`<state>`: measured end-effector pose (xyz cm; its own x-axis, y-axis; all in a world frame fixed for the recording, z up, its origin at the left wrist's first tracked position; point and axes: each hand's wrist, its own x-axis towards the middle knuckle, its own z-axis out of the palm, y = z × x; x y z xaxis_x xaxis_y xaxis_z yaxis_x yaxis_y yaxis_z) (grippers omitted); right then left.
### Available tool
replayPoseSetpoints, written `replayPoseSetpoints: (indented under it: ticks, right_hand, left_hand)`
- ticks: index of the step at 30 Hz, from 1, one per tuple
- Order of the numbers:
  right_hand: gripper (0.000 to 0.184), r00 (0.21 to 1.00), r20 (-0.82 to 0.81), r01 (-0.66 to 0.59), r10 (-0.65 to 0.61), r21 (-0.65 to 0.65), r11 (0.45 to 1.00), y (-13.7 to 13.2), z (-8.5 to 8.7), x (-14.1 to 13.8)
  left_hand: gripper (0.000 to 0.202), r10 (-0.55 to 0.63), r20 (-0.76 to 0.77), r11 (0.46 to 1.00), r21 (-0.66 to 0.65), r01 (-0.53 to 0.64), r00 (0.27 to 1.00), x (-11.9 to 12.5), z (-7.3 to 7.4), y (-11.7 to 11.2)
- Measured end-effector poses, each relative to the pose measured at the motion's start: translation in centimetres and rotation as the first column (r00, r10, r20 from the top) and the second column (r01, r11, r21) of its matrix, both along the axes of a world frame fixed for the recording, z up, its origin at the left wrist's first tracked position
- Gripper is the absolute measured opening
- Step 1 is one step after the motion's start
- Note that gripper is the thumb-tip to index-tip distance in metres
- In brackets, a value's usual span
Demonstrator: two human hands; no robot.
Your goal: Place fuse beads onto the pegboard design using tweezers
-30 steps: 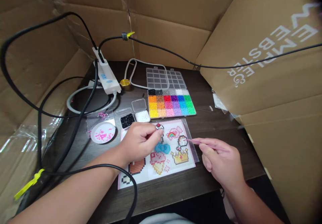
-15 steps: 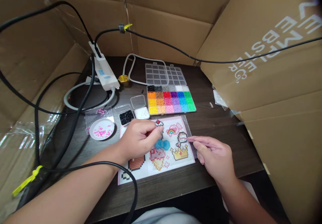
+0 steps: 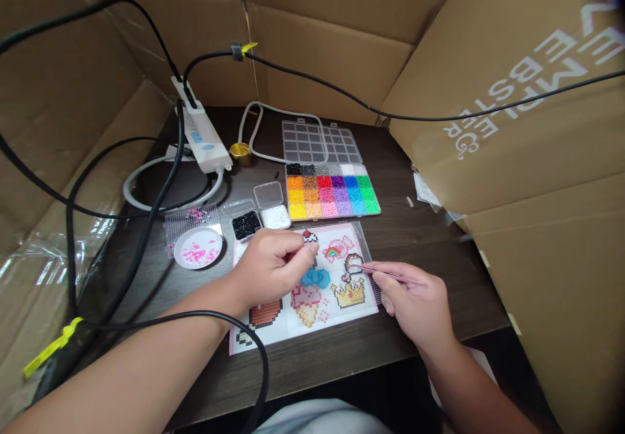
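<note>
My right hand (image 3: 415, 297) pinches a pair of pink tweezers (image 3: 393, 275). Their tip reaches a small dark-outlined arch motif (image 3: 354, 263) on the printed pattern sheet (image 3: 283, 343), just above a yellow crown (image 3: 348, 293). My left hand (image 3: 273, 265) lies closed over the sheet's upper middle, thumb against the curled fingers; whether anything is between them is hidden. Around it show a blue bow (image 3: 316, 279), a pink ice-cream cone (image 3: 307, 304) and a pink candy with a rainbow (image 3: 338, 249). A clear pegboard (image 3: 365, 239) shows at the sheet's right edge.
Behind the sheet stand an opened bead case (image 3: 333, 192) with many colours and small boxes of black beads (image 3: 247, 226) and white beads (image 3: 275, 217). A white dish (image 3: 198, 249) holds pink beads. A power strip (image 3: 202, 135), black cables (image 3: 146, 232) and cardboard walls (image 3: 332, 50) surround the desk.
My right hand and the tweezers have shifted very slightly left, with the tip still at the arch motif. The left hand stays in place over the sheet.
</note>
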<state>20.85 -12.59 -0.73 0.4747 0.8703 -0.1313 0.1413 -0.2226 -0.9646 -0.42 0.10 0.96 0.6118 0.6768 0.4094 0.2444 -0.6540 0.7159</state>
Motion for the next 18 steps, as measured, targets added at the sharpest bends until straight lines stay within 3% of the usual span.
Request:
replayPoseSetpoints:
  ticks: [7,14,18]
  right_hand:
    - [0.019,1.0,0.022,-0.001,0.0,0.011,1.0,0.1,0.3,-0.1]
    - [0.02,0.998,-0.069,-0.006,0.008,0.026,1.0,-0.6,-1.0,0.8]
    - [0.021,0.994,-0.109,-0.007,0.02,0.12,0.993,1.4,0.3,1.5]
  left_hand:
    - [0.047,-0.004,0.0,1.0,0.005,0.004,1.0,0.0,0.0,0.1]
    - [0.046,-0.011,0.022,1.0,-0.014,0.011,1.0,0.0,-0.3,0.1]
    - [0.045,-0.007,0.019,1.0,-0.02,0.008,1.0,-0.2,-0.5,0.1]
